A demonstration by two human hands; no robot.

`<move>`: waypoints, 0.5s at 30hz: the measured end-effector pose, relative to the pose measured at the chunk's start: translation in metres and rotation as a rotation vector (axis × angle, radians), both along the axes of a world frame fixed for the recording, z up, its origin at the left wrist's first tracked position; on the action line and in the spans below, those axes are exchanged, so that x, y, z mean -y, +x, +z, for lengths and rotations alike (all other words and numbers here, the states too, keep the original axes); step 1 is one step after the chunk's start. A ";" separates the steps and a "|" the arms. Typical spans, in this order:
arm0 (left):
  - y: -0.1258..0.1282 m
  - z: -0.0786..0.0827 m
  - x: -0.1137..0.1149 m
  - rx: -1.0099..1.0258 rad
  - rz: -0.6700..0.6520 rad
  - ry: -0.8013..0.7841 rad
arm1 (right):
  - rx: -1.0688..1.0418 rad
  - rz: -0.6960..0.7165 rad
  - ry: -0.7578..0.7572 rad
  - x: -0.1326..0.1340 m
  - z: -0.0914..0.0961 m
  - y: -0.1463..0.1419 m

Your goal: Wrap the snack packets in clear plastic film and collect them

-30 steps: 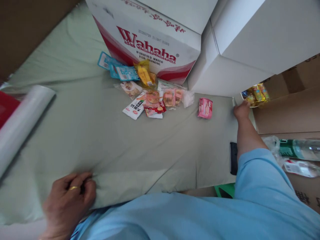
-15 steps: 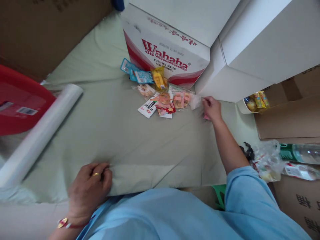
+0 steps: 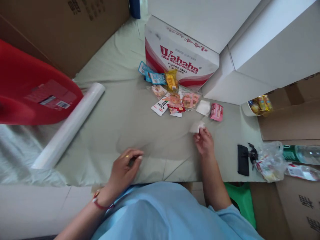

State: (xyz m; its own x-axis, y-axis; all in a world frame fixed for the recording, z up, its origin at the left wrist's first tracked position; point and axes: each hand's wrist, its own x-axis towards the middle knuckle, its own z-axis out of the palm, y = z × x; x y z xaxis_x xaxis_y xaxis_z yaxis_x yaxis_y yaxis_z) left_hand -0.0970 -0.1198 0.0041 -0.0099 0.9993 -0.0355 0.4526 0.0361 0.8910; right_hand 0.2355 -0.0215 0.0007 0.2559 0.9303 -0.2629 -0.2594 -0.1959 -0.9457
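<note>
In my right hand (image 3: 205, 141), pinched between thumb and fingertips, is a small whitish packet (image 3: 196, 126), blurred and held over the cloth. Just beyond it lie another white packet (image 3: 203, 108) and a pink snack box (image 3: 216, 112). My left hand (image 3: 125, 166) is near the front edge, fingers bent and thumb a little apart, with nothing in it. A heap of snacks sits farther back: blue packets (image 3: 158, 78), a yellow-wrapped snack (image 3: 171, 80), a white packet with black characters (image 3: 160, 106), a red packet (image 3: 176, 108) and clear-wrapped biscuits (image 3: 191, 100).
Behind the snacks stands a Wahaha water carton (image 3: 180, 56), beside white cabinets (image 3: 250, 76). A white plastic roll (image 3: 72, 123) and a red container (image 3: 37, 90) are at left. At right are a white tub of snacks (image 3: 246, 108), a black phone (image 3: 243, 160), a plastic bag (image 3: 271, 163) and bottles (image 3: 305, 154).
My right hand has drawn back toward me with the whitish packet, uncovering the pink box. My left hand has moved right and its fingers have loosened. The view has shifted.
</note>
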 end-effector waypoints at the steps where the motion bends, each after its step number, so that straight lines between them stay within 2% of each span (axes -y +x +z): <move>1: 0.013 0.005 -0.009 0.110 -0.048 -0.075 | -0.081 0.015 -0.018 0.018 -0.001 -0.009; 4: 0.057 0.011 -0.037 0.485 -0.161 -0.297 | -0.195 0.060 -0.055 0.056 -0.004 -0.031; 7: 0.091 0.009 -0.052 0.685 -0.218 -0.397 | -0.034 0.144 -0.019 0.069 -0.003 -0.044; 9: 0.104 0.007 -0.053 0.737 -0.188 -0.373 | 0.252 0.266 0.074 0.069 0.001 -0.046; 12: 0.111 0.003 -0.045 0.700 -0.118 -0.267 | 0.645 0.466 0.250 0.064 0.009 -0.046; 15: 0.108 -0.004 -0.039 0.690 -0.056 -0.256 | 0.739 0.548 0.348 0.064 0.012 -0.046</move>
State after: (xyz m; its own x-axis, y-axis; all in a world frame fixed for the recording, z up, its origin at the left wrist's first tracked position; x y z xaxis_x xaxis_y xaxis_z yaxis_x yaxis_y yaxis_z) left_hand 0.0106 -0.0812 -0.0003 0.1499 0.9573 -0.2473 -0.2007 0.2744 0.9404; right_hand 0.1890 -0.0851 0.0125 -0.2445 0.9644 0.1008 0.4640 0.2077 -0.8611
